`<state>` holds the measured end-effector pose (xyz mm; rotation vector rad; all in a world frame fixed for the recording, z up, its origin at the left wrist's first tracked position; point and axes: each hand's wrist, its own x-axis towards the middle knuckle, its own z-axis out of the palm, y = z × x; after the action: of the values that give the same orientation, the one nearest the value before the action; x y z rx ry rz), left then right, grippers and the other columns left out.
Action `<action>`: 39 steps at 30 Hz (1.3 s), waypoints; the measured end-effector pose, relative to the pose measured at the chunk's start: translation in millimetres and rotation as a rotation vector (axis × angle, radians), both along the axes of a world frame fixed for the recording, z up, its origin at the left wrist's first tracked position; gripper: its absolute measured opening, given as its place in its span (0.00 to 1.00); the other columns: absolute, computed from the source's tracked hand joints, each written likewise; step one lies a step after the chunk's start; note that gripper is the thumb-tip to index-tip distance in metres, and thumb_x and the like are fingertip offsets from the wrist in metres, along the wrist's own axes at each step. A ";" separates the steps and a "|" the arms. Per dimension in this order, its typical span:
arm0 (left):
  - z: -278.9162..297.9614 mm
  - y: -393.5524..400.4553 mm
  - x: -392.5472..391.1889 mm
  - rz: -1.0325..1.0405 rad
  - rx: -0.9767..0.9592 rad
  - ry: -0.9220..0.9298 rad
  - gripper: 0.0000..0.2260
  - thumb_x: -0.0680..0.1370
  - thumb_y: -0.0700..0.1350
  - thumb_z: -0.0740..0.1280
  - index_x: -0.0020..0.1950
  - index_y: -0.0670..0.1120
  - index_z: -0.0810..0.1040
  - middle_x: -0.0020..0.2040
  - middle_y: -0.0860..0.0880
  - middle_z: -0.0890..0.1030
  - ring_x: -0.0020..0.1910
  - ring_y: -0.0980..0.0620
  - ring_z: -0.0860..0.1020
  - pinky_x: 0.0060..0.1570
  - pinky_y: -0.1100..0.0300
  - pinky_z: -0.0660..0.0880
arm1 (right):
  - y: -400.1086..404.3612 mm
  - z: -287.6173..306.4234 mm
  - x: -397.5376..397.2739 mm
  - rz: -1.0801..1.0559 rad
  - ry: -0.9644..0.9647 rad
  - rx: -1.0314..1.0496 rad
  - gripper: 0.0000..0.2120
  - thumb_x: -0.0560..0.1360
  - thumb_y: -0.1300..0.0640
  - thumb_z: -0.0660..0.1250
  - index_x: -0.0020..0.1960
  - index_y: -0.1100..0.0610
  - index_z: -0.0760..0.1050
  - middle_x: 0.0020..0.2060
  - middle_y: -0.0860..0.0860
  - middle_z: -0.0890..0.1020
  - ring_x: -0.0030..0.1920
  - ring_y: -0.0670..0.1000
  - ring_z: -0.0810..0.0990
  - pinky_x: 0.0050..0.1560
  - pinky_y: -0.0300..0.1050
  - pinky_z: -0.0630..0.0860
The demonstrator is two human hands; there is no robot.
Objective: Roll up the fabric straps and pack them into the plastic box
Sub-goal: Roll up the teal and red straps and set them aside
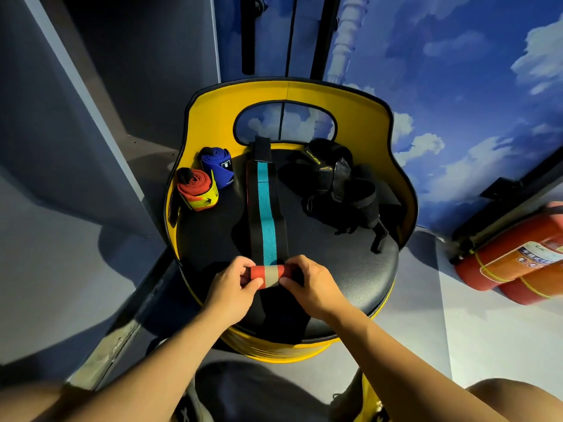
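A black strap with a teal centre stripe (pixel 265 208) lies stretched along the black seat, its near end wound into a small red and grey roll (pixel 268 275). My left hand (pixel 236 287) pinches the roll's left end and my right hand (pixel 309 284) pinches its right end. Two finished rolls sit at the seat's back left: a red and yellow one (pixel 196 190) and a blue one (pixel 217 166). A heap of black straps and gloves (pixel 338 190) lies at the back right. No plastic box is in view.
The seat is a round black cushion (pixel 350 269) on a yellow drum chair with a curved yellow backrest (pixel 213 117). Red fire extinguishers (pixel 515 263) lie on the floor to the right. Grey panels stand to the left.
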<state>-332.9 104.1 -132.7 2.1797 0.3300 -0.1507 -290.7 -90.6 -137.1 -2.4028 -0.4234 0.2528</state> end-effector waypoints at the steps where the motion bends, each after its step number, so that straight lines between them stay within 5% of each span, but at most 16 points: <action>1: -0.4 -1.0 0.4 0.010 0.013 -0.001 0.14 0.79 0.44 0.71 0.63 0.51 0.74 0.57 0.52 0.79 0.56 0.53 0.77 0.50 0.62 0.73 | 1.1 -0.1 0.2 -0.018 -0.005 0.000 0.17 0.79 0.49 0.69 0.65 0.54 0.75 0.56 0.50 0.80 0.54 0.49 0.78 0.58 0.46 0.78; 8: -4.4 -1.9 3.4 0.030 0.080 -0.030 0.20 0.80 0.49 0.69 0.72 0.48 0.75 0.65 0.50 0.75 0.64 0.49 0.75 0.61 0.54 0.77 | 8.6 -1.6 6.1 -0.089 -0.039 -0.046 0.17 0.80 0.46 0.65 0.61 0.57 0.79 0.52 0.50 0.78 0.48 0.46 0.74 0.48 0.37 0.71; 15: -2.8 -3.1 4.8 0.032 0.061 0.020 0.22 0.79 0.44 0.70 0.73 0.47 0.74 0.66 0.49 0.76 0.65 0.48 0.75 0.65 0.50 0.76 | 11.2 -4.2 9.6 -0.097 -0.016 -0.067 0.17 0.81 0.44 0.63 0.56 0.57 0.79 0.53 0.51 0.79 0.49 0.49 0.77 0.50 0.43 0.76; 23: 1.5 -4.4 2.3 0.049 0.065 0.039 0.17 0.78 0.47 0.72 0.65 0.42 0.79 0.61 0.50 0.74 0.54 0.55 0.74 0.52 0.62 0.72 | 6.5 2.5 1.1 -0.139 -0.064 -0.268 0.24 0.82 0.37 0.56 0.58 0.53 0.81 0.55 0.50 0.79 0.57 0.52 0.74 0.57 0.50 0.72; 28: 6.0 -8.6 10.4 0.104 0.051 0.050 0.18 0.78 0.47 0.73 0.66 0.43 0.79 0.63 0.48 0.77 0.56 0.52 0.77 0.54 0.61 0.73 | 11.1 2.1 5.8 -0.315 0.029 -0.058 0.18 0.78 0.40 0.66 0.56 0.54 0.79 0.52 0.49 0.74 0.54 0.51 0.77 0.56 0.51 0.76; 34: 12.8 -19.5 15.5 0.217 -0.014 -0.007 0.14 0.78 0.42 0.71 0.64 0.51 0.80 0.62 0.50 0.81 0.60 0.52 0.79 0.52 0.62 0.73 | 18.6 -2.8 5.9 -0.210 -0.291 -0.033 0.09 0.80 0.50 0.67 0.48 0.55 0.78 0.44 0.50 0.80 0.44 0.51 0.77 0.48 0.52 0.76; 39: 9.2 -14.9 12.6 0.176 0.004 -0.017 0.16 0.80 0.46 0.70 0.67 0.50 0.79 0.64 0.49 0.80 0.62 0.50 0.78 0.54 0.61 0.74 | 6.3 -9.5 -5.6 -0.045 -0.138 0.029 0.20 0.76 0.52 0.68 0.66 0.57 0.73 0.66 0.51 0.73 0.62 0.49 0.75 0.63 0.35 0.70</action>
<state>-320.3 89.2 -123.5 2.1425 0.5106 -0.0330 -296.3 -84.3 -146.6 -2.4069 -0.4316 0.0598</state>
